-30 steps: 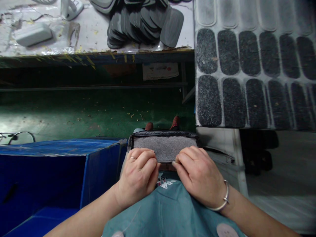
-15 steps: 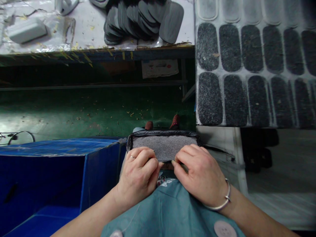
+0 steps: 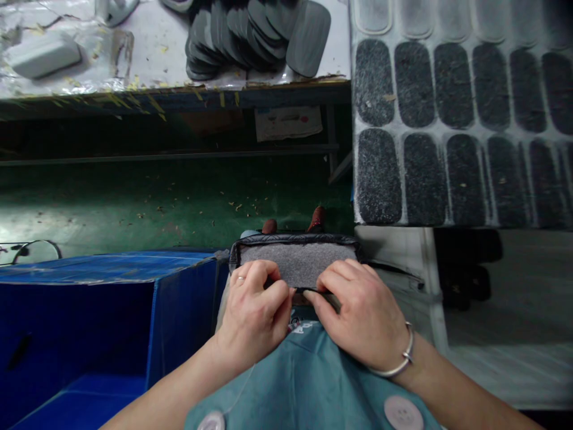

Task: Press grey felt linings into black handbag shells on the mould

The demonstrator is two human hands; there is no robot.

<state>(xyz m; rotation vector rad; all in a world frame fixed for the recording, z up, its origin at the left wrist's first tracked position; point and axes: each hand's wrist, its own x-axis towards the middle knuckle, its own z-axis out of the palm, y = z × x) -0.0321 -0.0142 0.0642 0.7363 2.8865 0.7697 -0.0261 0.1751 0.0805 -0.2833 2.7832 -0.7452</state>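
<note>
In front of my torso is a black-edged grey pad (image 3: 301, 261), a grey felt-like face framed by a quilted black cover. Its exact kind I cannot tell. My left hand (image 3: 256, 306), with a ring on one finger, is closed and pinches the pad's near black edge left of the middle. My right hand (image 3: 362, 310), a silver bangle on its wrist, grips the same edge to the right, its thumb stretched along the edge. The two thumbs are close together but apart. Curled fingers hide parts of the near edge and the pad's lower corners.
A blue open-fronted bin (image 3: 183, 322) stands at my left. Across the green floor (image 3: 201, 197), a workbench (image 3: 152, 60) holds a row of dark grey oval plates (image 3: 242, 39) and a white block (image 3: 45, 55). At right a board (image 3: 400, 173) bears dark rounded patches above a pale lower surface.
My left fingers have shifted and opened a little at the edge. My right thumb has slid slightly left along it. The pad stays nearly in place.
</note>
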